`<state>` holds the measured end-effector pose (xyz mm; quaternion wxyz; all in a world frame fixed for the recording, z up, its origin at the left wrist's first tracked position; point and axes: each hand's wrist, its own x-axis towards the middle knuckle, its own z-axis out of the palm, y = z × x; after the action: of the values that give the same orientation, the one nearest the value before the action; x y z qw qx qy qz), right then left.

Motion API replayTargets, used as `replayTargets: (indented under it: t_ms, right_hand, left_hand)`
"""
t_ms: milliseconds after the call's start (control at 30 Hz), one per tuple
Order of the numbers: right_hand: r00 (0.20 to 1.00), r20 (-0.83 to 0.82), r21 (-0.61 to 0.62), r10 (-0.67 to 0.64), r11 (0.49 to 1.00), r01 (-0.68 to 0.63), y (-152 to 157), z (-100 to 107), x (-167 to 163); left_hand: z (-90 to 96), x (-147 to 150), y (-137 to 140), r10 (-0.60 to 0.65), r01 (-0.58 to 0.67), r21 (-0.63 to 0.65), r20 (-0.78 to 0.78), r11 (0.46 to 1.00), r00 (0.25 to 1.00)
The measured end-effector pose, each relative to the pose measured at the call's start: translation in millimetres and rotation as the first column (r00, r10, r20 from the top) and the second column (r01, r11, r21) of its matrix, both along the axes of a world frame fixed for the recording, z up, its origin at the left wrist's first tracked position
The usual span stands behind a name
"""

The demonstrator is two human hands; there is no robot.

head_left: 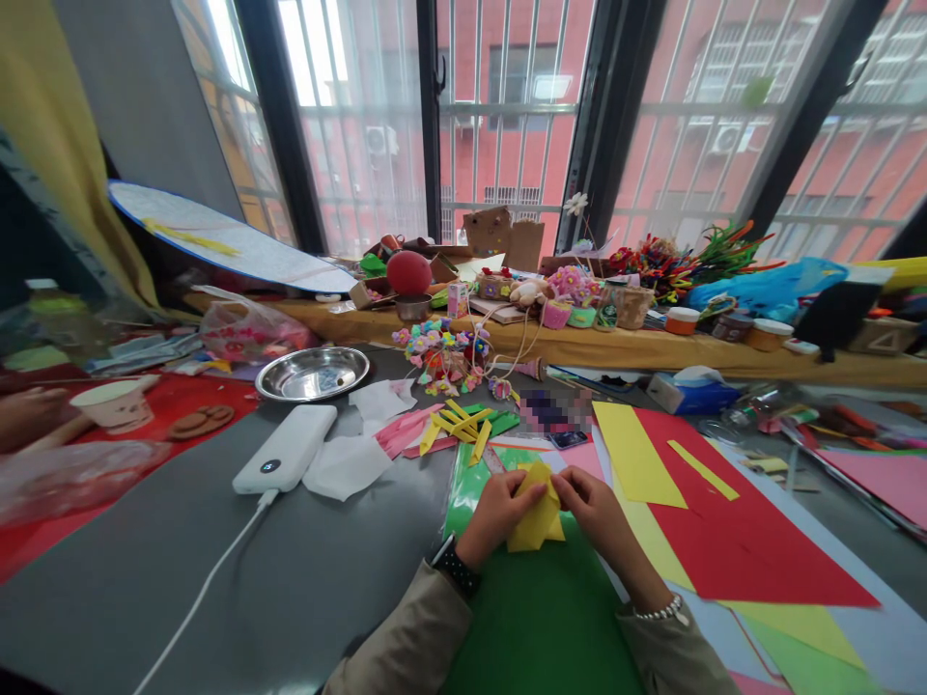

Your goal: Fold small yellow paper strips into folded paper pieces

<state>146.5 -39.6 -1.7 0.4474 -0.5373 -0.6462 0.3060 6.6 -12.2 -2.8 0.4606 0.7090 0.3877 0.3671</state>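
Note:
A folded piece of yellow paper is held up over a green mat in front of me. My left hand is closed on its left side, thumb across the front. At its upper right edge, the fingers of my right hand pinch the same paper. Just beyond lie several folded yellow paper strips, with green strips and pink strips beside them. On the right are a large red sheet and a yellow sheet, with a narrow yellow strip on the red.
A white power bank with a cable lies left, near a steel plate and white tissues. Flower crafts stand behind the strips. A crowded ledge runs below the windows. Another person's hand shows far left by a paper cup.

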Motion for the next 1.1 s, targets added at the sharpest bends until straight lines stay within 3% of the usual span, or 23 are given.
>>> replayTargets:
  t_ms: [233,567,833,1100]
  right_hand:
    - [0.990,0.119,0.046,-0.077,0.996,0.071,0.2,-1.2,-5.0]
    - [0.998,-0.041,-0.004,-0.046,0.999,0.046,-0.1,-0.3,0.3]
    - [0.996,0.088,0.007,0.000,1.000,-0.001,0.2,-0.4,-2.1]
    - [0.990,0.129,0.042,-0.054,0.998,0.049,1.4,-5.8,-5.9]
  left_hand:
    - [0.0,-0.3,-0.5,0.009,-0.009,0.019,-0.019,1.000,1.000]
    - [-7.2,-0.2,4.1,0.048,-0.048,-0.030,0.026,0.998,0.999]
    - [-7.1,0.1,4.1,0.063,-0.063,-0.009,0.012,0.998,0.998]
    - [-7.7,0.2,5.2,0.113,-0.112,0.052,-0.006,0.992,0.994]
